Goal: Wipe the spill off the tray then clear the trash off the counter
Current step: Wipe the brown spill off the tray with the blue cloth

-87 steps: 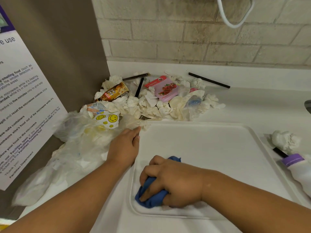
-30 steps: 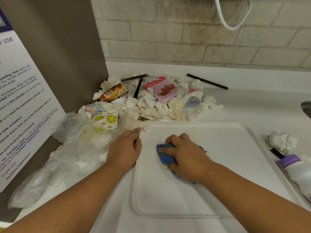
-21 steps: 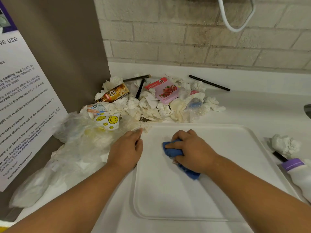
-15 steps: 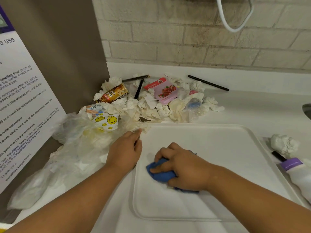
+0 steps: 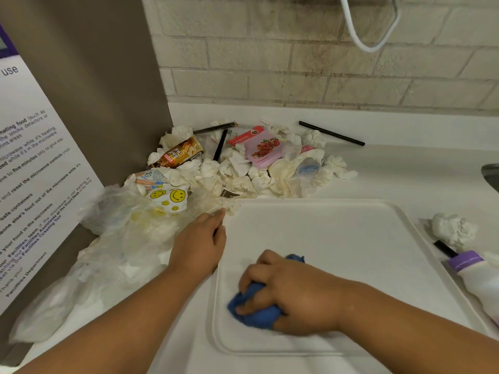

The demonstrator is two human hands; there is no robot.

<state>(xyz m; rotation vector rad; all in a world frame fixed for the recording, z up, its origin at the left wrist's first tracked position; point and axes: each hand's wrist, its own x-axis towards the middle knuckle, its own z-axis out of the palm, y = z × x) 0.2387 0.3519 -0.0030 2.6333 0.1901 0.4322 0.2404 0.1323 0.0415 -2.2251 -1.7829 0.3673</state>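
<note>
A white tray (image 5: 351, 238) lies on the white counter in front of me. My right hand (image 5: 291, 290) grips a bunched blue cloth (image 5: 253, 311) and presses it on the tray's near-left part. My left hand (image 5: 199, 244) rests flat at the tray's left rim, fingers straight and pointing away from me. Behind the tray sits a heap of trash (image 5: 243, 168): crumpled tissues, a pink sachet (image 5: 262, 148), a brown wrapper (image 5: 181, 153) and black straws. I cannot make out a spill on the tray.
A clear plastic bag (image 5: 108, 244) with a smiley-face wrapper (image 5: 170, 198) lies left of the tray, against a brown panel with a notice. Right of the tray are a crumpled tissue (image 5: 453, 229) and a purple-capped white bottle (image 5: 475, 273). A black straw (image 5: 332, 133) lies along the backsplash.
My right hand has drawn the blue cloth from the tray's upper left back toward its near-left corner. My left hand has stayed at the rim.
</note>
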